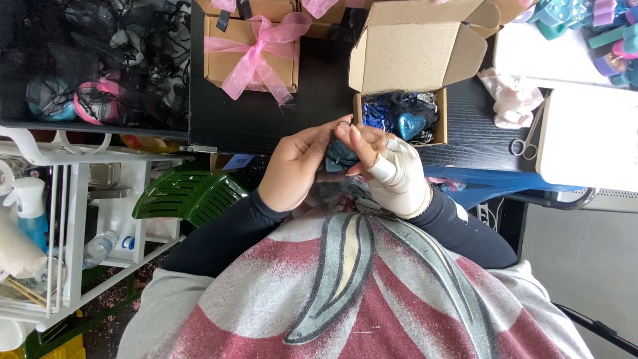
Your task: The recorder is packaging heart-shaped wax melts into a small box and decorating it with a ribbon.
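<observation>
Grip first: both hands pinch one small dark blue piece [340, 154] between them, held close to the body above the lap. The left hand [299, 169] wraps it from the side; the right hand [392, 174], in a pale bandage wrap, has thumb and fingertips closed over its top. Just beyond, on the dark table [266, 113], an open cardboard box [399, 123] holds a glittery blue heart [410, 124]. A box with a pink ribbon [252, 56] sits further left, scissors [526, 141] off right.

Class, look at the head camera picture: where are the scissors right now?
The scissors lie at the right side of the dark table, just right of the open cardboard box and below a crumpled pale pink cloth.
</observation>
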